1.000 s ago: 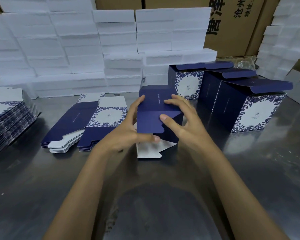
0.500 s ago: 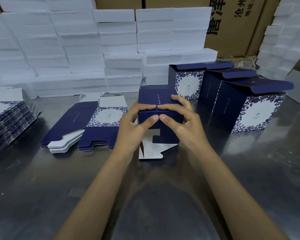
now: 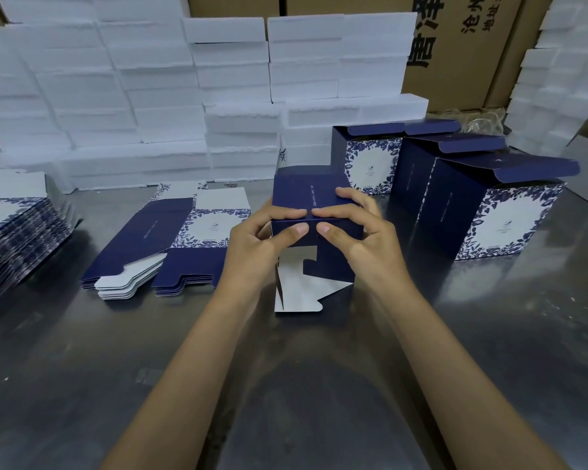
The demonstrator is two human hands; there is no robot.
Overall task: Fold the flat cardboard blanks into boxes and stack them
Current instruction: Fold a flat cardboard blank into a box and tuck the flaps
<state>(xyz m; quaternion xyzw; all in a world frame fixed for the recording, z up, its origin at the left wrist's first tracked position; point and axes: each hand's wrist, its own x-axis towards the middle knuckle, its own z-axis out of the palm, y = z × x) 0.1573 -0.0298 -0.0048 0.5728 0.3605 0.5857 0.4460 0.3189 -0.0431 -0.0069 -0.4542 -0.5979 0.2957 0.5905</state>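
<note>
While standing on the table, box is gripped by both hands.

Flat blanks left of folded boxes

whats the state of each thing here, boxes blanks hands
box in hands: half folded, white bottom flap hanging open
left hand: gripping box
right hand: gripping box
folded boxes: upright, top lids open
flat blanks: unfolded, stacked
metal table: bearing all
</note>
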